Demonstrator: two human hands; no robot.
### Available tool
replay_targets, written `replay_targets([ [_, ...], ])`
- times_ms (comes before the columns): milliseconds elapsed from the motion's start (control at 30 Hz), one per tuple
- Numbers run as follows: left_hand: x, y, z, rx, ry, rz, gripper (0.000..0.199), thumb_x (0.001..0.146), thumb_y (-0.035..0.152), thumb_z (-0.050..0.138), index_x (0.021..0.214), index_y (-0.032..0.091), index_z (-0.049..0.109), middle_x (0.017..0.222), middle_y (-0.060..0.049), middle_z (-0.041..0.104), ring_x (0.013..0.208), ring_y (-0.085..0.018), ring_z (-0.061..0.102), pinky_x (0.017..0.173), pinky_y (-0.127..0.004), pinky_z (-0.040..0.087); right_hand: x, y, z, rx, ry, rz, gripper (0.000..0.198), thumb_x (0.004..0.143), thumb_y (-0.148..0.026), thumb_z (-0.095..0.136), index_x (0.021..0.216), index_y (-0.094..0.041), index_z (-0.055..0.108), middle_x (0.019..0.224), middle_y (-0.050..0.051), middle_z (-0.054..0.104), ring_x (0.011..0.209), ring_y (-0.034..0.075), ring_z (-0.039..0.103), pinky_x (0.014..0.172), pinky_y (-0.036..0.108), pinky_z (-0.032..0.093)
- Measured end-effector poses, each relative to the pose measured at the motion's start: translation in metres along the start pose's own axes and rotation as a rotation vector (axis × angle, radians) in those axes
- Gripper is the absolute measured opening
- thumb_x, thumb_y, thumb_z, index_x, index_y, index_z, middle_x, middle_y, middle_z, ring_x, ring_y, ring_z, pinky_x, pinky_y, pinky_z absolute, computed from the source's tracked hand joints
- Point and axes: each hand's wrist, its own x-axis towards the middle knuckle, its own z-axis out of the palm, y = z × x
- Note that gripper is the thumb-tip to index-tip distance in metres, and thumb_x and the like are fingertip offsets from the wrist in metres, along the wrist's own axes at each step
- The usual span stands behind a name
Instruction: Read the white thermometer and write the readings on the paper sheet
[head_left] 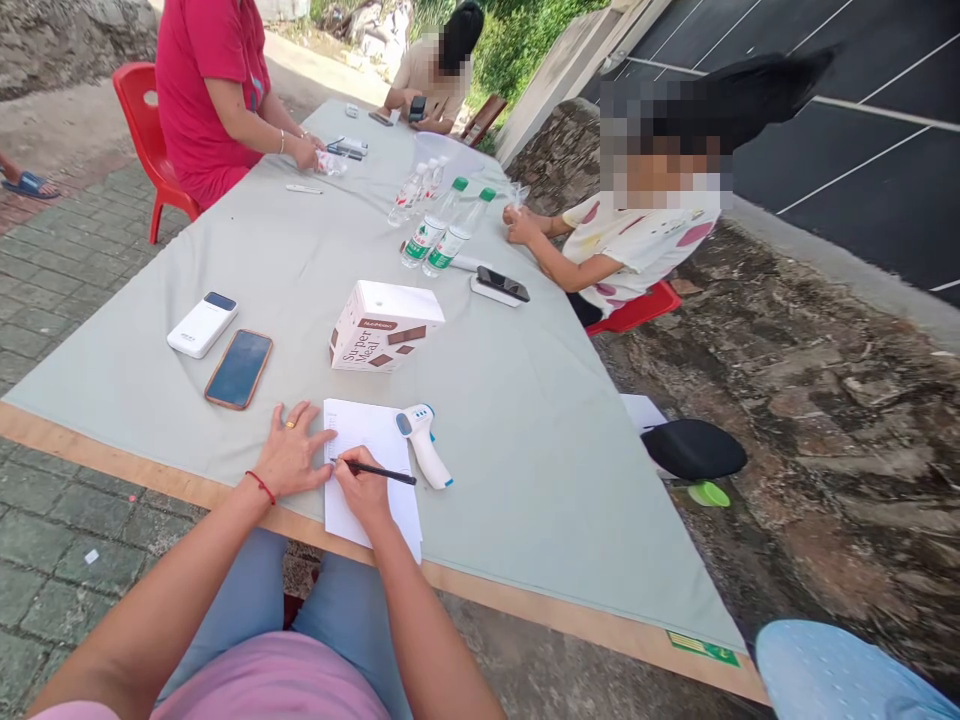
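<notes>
My right hand is closed around a black pen, its tip on the white paper at the table's near edge. Faint writing shows on the upper part of the sheet. With fingers spread, my left hand lies flat, its thumb and fingertips at the paper's left edge. A white infrared thermometer lies against the sheet's right side. Just beyond the paper stands a white and brown "Super Meal" box. A phone in an orange-brown case and a white power bank lie beyond my left hand.
The grey-covered table stretches away from me. Several water bottles stand mid-table, near a dark phone on a white box and a translucent basin. Three people sit around the far part. A blue chair stands at the near right corner.
</notes>
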Motion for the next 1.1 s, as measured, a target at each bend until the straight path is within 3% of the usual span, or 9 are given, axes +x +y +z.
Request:
replay_targets([
  [1100,0.001,-0.0002,0.0005,0.001,-0.026,-0.004,0.048,0.076,0.041,0.067,0.122,0.026,0.066,0.139,-0.016,0.05,0.138,-0.038,0.036,0.113,-0.066,0.016,0.0007,-0.001,-0.0005,-0.012,0.019,0.007,0.011,0.073,-0.031,0.051,0.068,-0.022,0.051,0.061,-0.003,0.054,0.06,0.015,0.05,0.061,0.029,0.042],
])
